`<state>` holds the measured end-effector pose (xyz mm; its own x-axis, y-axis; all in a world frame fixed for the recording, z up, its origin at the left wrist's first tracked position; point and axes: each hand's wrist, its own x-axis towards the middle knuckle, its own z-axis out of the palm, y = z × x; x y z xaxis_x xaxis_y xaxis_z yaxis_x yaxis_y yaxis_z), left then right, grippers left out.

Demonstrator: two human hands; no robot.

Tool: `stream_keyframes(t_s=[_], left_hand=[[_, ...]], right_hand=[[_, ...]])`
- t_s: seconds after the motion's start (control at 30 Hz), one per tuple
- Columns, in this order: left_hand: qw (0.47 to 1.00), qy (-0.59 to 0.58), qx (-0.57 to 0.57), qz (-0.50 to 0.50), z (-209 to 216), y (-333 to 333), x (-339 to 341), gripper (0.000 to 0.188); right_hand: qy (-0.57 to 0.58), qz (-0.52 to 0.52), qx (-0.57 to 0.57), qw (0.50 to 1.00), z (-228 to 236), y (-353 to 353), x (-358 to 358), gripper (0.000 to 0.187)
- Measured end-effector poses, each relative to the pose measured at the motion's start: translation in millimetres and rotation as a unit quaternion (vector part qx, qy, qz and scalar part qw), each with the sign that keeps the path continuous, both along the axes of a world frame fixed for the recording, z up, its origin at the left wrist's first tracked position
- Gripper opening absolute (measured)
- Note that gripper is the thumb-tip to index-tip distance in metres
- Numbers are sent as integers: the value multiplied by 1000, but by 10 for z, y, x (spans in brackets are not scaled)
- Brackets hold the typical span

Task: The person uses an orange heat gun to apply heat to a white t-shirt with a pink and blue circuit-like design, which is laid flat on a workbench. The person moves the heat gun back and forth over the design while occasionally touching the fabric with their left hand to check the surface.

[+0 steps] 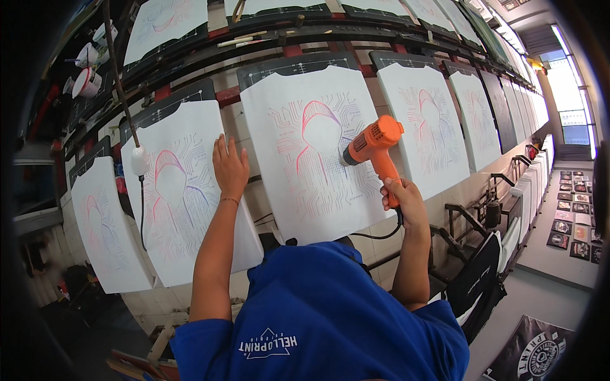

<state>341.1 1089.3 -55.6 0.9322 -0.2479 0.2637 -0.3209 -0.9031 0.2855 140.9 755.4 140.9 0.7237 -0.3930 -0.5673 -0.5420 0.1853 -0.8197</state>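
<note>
My right hand [404, 198] is wrapped round the handle of an orange heat gun [376, 147]. Its dark nozzle points left, close over the printed white T-shirt [273, 130] in the middle. That shirt lies on a dark board and bears a hooded figure with circuit lines in red and blue. Fingers stretched out, my left hand [230, 166] rests at the right edge of another white T-shirt [210, 232] with the same print. From the heat gun's base a black cord [381, 237] runs left toward my waist.
More printed shirts on boards stand to the left [95, 216] and right [427, 152]. A white plug connector [140, 160] hangs on a cable over the left shirt. Paint tubs [86, 82] sit at far left. Metal brackets [467, 222] jut out at right.
</note>
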Motion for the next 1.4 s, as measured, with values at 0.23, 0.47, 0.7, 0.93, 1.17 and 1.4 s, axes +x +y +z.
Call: stream_keyframes(t_s=[0.23,0.47,0.7,0.93,1.17,1.4], left_hand=[[1000,14,-1,3,-2,-7,3,44],[1000,17,-16,8,-8,-4,5,43],[1000,15,-13,4,9,15,-5,43],[1000,16,-4,8,3,10,3,44],[1000,21,-19,9,-4,11,14,44],[1000,21,-9,9,34,-6,17,43]], right_hand=[[8,10,-37,999,-43,134,-112,28],[31,18,-45,998,73,212,-270,28],[49,44,5,998,203,231,-345,29],[39,56,7,998,129,233,-211,32],[2,71,7,997,41,88,140,31],[-34,74,-13,997,-66,43,511,32]])
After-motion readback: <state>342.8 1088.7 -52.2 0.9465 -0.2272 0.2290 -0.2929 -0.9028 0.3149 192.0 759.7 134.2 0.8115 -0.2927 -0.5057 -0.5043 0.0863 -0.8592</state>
